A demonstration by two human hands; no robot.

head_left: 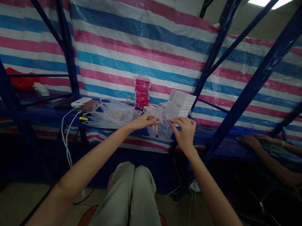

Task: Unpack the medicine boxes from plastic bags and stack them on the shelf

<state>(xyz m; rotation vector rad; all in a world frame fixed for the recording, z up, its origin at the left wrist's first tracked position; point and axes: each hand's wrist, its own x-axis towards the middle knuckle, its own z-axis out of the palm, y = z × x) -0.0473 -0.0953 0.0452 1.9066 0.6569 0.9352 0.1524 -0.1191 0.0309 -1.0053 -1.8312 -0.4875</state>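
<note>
A clear plastic bag (161, 130) hangs between my two hands at the front edge of the blue shelf. My left hand (147, 121) is closed on its left side, with the thin film around the fingers. On the other side, my right hand (184, 128) pinches the bag between thumb and fingers. Just behind the right hand stands a stack of white boxes (180, 103). Several pink boxes (142, 93) in clear wrap are piled up farther back. Left of my left hand lies a heap of clear plastic bags (110, 113).
White cables (65, 139) hang over the shelf's front edge near a white device (81, 102). Blue metal posts (213, 55) frame the shelf on both sides. At the right, another person's hands (253, 141) rest on a surface. White bottles (42, 89) stand at the left.
</note>
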